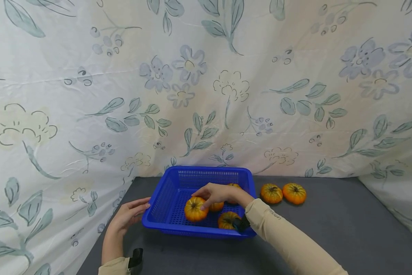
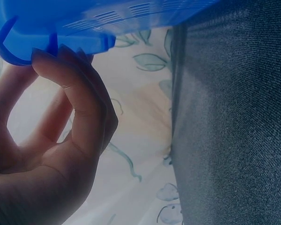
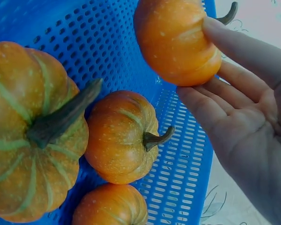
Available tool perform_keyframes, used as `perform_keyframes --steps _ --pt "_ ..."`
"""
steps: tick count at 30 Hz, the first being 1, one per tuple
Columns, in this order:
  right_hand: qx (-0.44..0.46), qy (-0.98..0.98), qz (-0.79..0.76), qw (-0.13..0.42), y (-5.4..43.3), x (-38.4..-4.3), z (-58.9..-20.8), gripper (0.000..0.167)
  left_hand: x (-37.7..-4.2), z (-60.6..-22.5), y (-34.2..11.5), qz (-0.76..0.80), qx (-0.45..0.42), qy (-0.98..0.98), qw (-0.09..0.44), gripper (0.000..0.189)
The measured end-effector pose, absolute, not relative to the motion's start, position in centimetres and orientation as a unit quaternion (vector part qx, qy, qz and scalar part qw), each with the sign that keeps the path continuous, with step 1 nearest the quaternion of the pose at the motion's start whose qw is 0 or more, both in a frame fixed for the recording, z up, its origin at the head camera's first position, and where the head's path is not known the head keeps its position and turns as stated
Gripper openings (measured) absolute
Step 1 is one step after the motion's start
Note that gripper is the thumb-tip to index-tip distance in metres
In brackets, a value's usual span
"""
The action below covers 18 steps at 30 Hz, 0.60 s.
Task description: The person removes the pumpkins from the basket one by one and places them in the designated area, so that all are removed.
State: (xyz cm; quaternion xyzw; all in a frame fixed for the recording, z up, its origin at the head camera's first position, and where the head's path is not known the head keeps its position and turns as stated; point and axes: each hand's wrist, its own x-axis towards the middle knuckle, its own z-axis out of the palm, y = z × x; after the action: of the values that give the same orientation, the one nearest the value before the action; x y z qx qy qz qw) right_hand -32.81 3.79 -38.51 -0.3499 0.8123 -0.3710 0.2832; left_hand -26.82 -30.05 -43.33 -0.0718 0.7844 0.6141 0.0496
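Observation:
My right hand (image 1: 217,194) holds a small orange pumpkin (image 1: 195,211) over the left-middle part of a blue plastic basket (image 1: 206,230). In the right wrist view the thumb lies on one side of that pumpkin and the fingers on the other, its stem pointing away. Several more pumpkins sit in the basket: one at the front right (image 1: 228,220), one beside the held pumpkin (image 1: 216,206), one partly hidden behind the right hand. My left hand (image 1: 127,215) grips the basket's left rim, its fingers curled at the blue edge in the left wrist view.
Two pumpkins, one greenish-orange (image 1: 271,193) and one brighter orange (image 1: 294,193), stand side by side on the dark grey table (image 1: 340,225), right of the basket. A floral cloth (image 1: 206,114) hangs behind the table and along its sides.

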Motion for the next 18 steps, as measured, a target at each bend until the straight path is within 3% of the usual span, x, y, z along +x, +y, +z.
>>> perform_keyframes --steps 18 --pt "-0.377 0.804 -0.391 0.243 6.2 -32.5 -37.0 0.056 -26.9 -43.3 -30.0 0.617 -0.074 0.782 0.05 0.058"
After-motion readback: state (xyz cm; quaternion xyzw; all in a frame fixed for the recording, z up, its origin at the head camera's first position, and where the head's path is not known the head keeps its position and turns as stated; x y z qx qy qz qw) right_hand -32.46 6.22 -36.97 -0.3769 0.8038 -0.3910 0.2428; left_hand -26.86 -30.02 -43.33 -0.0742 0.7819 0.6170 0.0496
